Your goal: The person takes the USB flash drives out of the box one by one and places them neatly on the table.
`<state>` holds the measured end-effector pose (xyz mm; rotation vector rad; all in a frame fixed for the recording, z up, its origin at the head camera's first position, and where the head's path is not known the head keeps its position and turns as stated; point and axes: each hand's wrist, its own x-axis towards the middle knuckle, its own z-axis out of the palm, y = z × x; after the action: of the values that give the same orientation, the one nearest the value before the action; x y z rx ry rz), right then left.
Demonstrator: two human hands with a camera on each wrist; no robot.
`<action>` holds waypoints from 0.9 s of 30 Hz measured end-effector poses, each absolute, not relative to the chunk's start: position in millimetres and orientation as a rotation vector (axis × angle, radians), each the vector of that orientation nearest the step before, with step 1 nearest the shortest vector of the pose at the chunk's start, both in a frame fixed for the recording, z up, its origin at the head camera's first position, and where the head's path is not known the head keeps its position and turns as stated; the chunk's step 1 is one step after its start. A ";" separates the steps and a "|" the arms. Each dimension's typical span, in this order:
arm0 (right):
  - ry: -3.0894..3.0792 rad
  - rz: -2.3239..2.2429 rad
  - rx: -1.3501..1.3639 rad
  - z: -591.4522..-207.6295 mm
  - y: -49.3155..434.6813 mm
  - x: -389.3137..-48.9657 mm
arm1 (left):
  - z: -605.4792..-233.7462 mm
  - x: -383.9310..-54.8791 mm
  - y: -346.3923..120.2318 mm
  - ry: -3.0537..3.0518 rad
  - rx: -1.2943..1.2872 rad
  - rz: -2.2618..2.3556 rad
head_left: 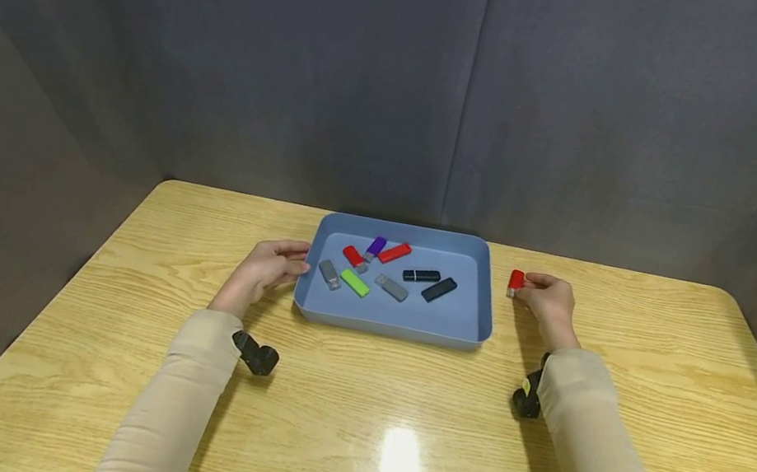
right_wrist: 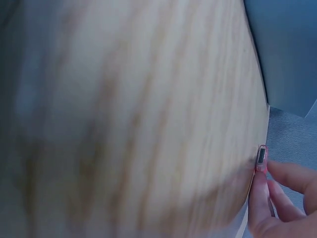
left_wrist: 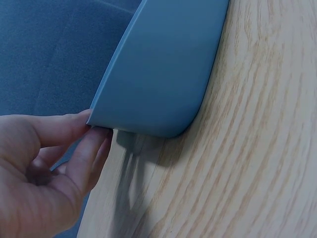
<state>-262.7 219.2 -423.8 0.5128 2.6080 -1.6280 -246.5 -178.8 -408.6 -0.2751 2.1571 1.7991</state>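
A blue tray (head_left: pixel 402 317) sits on the wooden table with several USB sticks lying in it. My left hand (head_left: pixel 271 266) is at the tray's left side; in the left wrist view its thumb and fingers pinch the rim at a corner of the tray (left_wrist: pixel 163 64). To the right of the tray, my right hand (head_left: pixel 551 302) pinches a red USB stick (head_left: pixel 516 281) between thumb and fingers. The right wrist view shows that stick's metal plug (right_wrist: pixel 261 156) end-on, close to the tabletop.
Inside the tray are a purple stick (head_left: pixel 376 247), a lime green one (head_left: pixel 355 283), two red, two black and two grey ones. A dark cloth (head_left: pixel 300 73) hangs behind the table (head_left: pixel 334 412).
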 end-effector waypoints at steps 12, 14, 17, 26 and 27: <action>2.321 -2.015 0.440 -405.9 220.1 -259.6 | -405.4 -246.7 -176.1 2.161 -0.280 1.798; 2.234 -2.098 0.395 -399.3 218.0 -259.5 | -405.5 -246.7 -176.6 2.155 -0.282 1.805; 2.178 -2.153 0.333 -390.8 211.5 -260.5 | -405.6 -246.9 -176.3 2.149 -0.278 1.812; 2.256 -1.980 0.117 -383.4 182.5 -263.3 | -407.5 -246.7 -178.0 2.143 -0.295 1.811; 2.262 -1.958 0.090 -383.7 179.4 -263.0 | -407.7 -246.5 -178.2 2.142 -0.294 1.811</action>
<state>-263.0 179.4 -383.7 0.0895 2.2615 -1.9577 -246.5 -178.2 -407.7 -0.2939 2.1423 1.8107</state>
